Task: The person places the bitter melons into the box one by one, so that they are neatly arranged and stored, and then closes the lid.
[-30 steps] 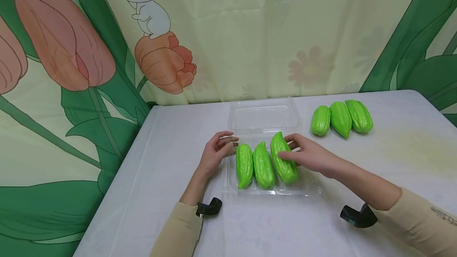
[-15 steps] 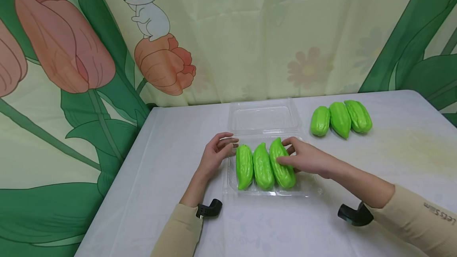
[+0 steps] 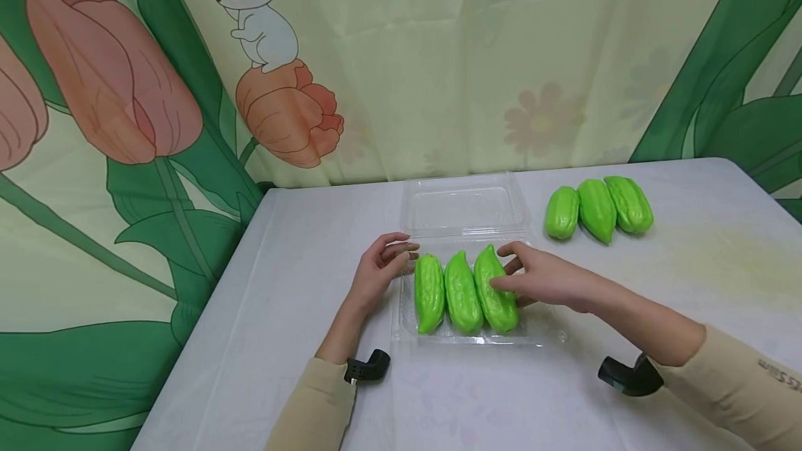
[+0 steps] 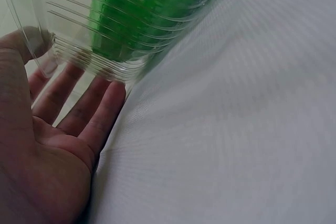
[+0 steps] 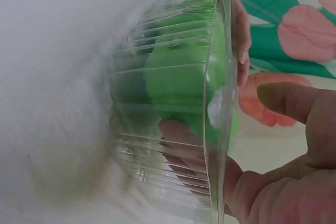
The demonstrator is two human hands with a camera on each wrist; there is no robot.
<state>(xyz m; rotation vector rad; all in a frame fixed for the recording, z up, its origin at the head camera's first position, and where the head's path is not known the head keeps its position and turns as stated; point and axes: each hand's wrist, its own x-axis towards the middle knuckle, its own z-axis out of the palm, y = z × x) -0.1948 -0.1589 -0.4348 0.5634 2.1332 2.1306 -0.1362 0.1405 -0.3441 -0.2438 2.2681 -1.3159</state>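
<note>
A clear plastic clamshell container (image 3: 539, 329) lies open on the white-covered bench (image 3: 263, 284), with its lid (image 3: 464, 204) folded back flat on the far side. Three green ridged gourds lie side by side in the tray, lengthwise toward the person: the left gourd (image 3: 429, 291), the middle gourd (image 3: 462, 292) and the right gourd (image 3: 495, 289). Each touches its neighbour.

The right hand (image 3: 545, 278) rests over the right side of the tray. Its thumb and fingers curl around the right gourd, thumb on the near flank and fingers on the far flank. In the right wrist view the fingers (image 5: 181, 137) show through the ribbed tray wall, pressed against the gourd's green surface.

The left hand (image 3: 379, 271) sits at the left edge of the tray, with fingers relaxed and slightly bent. In the left wrist view the fingertips (image 4: 113, 95) touch the ribbed outer wall of the container (image 4: 89, 51) and hold nothing.

Three further green gourds (image 3: 598, 209) lie in a close row on the bench, well apart to the right of the lid. Behind the bench hangs a printed curtain (image 3: 438, 54) with tulips and a white rabbit. A black wrist-mounted device (image 3: 629, 376) is visible at the right sleeve, and another (image 3: 368, 366) at the left.
</note>
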